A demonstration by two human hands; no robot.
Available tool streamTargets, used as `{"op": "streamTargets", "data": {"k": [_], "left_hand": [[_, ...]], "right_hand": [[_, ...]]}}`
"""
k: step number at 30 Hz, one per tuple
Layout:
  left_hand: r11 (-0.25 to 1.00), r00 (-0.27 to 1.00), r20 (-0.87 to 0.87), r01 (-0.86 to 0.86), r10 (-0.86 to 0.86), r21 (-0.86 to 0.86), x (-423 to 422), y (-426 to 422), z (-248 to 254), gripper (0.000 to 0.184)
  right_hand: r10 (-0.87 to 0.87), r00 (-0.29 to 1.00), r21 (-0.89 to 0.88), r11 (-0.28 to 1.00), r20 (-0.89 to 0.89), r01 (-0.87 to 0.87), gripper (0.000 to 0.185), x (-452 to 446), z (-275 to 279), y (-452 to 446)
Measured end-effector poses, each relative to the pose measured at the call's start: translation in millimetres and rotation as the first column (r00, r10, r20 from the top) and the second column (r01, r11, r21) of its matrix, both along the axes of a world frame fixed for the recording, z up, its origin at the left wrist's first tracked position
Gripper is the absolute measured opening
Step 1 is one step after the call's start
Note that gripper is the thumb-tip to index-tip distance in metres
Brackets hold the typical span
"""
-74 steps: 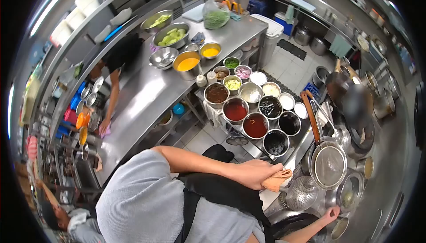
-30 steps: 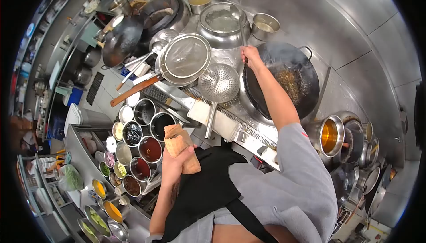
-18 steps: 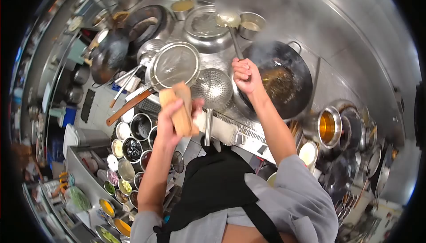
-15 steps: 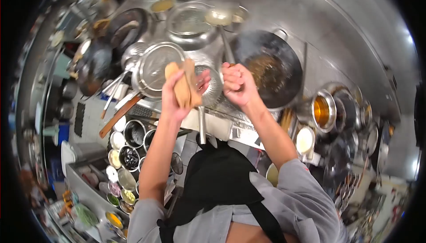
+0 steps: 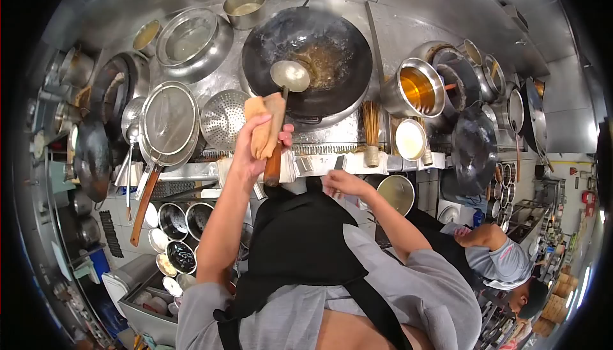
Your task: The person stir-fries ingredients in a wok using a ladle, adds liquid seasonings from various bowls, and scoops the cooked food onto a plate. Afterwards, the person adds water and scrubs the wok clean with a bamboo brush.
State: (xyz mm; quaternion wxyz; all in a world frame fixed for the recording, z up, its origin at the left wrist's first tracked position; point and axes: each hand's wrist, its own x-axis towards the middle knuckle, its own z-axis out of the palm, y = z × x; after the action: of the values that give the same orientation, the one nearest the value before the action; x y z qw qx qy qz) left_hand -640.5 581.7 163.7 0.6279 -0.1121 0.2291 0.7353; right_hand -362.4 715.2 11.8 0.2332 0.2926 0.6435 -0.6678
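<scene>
My left hand (image 5: 258,149) is wrapped round a folded orange cloth (image 5: 260,134) and the wooden handle of a ladle (image 5: 290,76). The ladle's bowl hangs over the near left part of a black wok (image 5: 352,43), which holds bubbling brown liquid and gives off smoke. Lower right, at the stove's front edge, my right hand (image 5: 346,185) has its fingers curled together. A flat grey piece (image 5: 339,163) shows just above them; whether they grip it is unclear.
Left of the wok are a perforated skimmer (image 5: 223,120) and a mesh strainer (image 5: 169,120). To its right stand a bamboo brush (image 5: 371,126), a white bowl (image 5: 410,139) and a pot of amber liquid (image 5: 408,104). Another person (image 5: 498,254) is at the lower right.
The view has turned right. The ladle has passed from my right hand to my left, which still holds the cloth. My right hand has moved back to the stove's front edge.
</scene>
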Motion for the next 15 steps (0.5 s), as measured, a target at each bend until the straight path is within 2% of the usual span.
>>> {"op": "streamTargets", "data": {"k": [1,2,4,5,6,7,8,9,10,12,13,15], "left_hand": [[0.997,0.993,0.1,-0.059,0.054,0.046,16.7,-2.0,11.3,0.044],[0.989,0.988,0.093,-0.13,0.123,0.07,32.1,-4.4,21.4,0.045],[0.98,0.968,0.236,-0.124,0.084,0.158,48.2,-17.1,8.7,0.047],[0.971,0.951,0.302,-0.131,0.066,0.2,53.1,-26.0,-1.5,0.048],[0.98,0.979,0.196,0.013,-0.052,0.196,57.6,-34.8,-12.5,0.053],[0.993,0.992,-0.065,0.11,-0.112,-0.038,72.2,-37.4,-8.2,0.054],[0.947,0.927,-0.298,0.139,-0.227,-0.29,88.6,-38.6,0.5,0.055],[0.84,0.799,-0.461,0.1,-0.387,-0.533,105.9,-39.4,8.1,0.057],[0.847,0.685,-0.593,0.067,-0.424,-0.527,122.8,-33.8,11.9,0.059],[0.831,0.62,-0.636,0.048,-0.461,-0.555,136.8,-36.1,14.4,0.058],[0.823,0.584,-0.654,0.044,-0.481,-0.566,140.4,-38.4,18.2,0.057],[0.816,0.616,-0.646,-0.008,-0.452,-0.578,142.4,-42.2,29.5,0.056]], "right_hand": [[0.009,0.988,0.094,0.995,0.155,-0.024,0.025,30.5,-41.2,5.5],[0.043,0.977,0.114,0.991,0.21,-0.068,0.024,61.6,-88.3,12.3],[0.101,0.945,0.18,0.97,0.311,-0.163,0.031,115.9,-176.9,22.9],[0.118,0.936,0.268,0.94,0.33,-0.213,0.033,134.9,-219.8,27.6],[0.125,0.936,0.42,0.868,0.33,-0.264,0.034,148.9,-266.1,32.0],[0.121,0.944,0.604,0.741,0.308,-0.292,0.036,159.0,-310.9,36.8],[0.095,0.954,0.754,0.592,0.285,-0.284,0.039,163.2,-351.9,43.0],[-0.003,0.963,0.904,0.346,0.268,-0.251,0.041,164.3,-370.9,39.9],[0.031,0.95,0.81,0.513,0.311,-0.283,0.039,159.8,-376.0,47.9],[0.123,0.916,0.534,0.779,0.382,-0.328,0.036,143.1,-378.4,71.9],[0.278,0.882,0.545,0.704,0.38,-0.456,0.036,141.0,-382.5,73.8],[0.552,0.736,0.577,0.476,0.391,-0.663,0.036,140.2,-384.2,84.5]]}}
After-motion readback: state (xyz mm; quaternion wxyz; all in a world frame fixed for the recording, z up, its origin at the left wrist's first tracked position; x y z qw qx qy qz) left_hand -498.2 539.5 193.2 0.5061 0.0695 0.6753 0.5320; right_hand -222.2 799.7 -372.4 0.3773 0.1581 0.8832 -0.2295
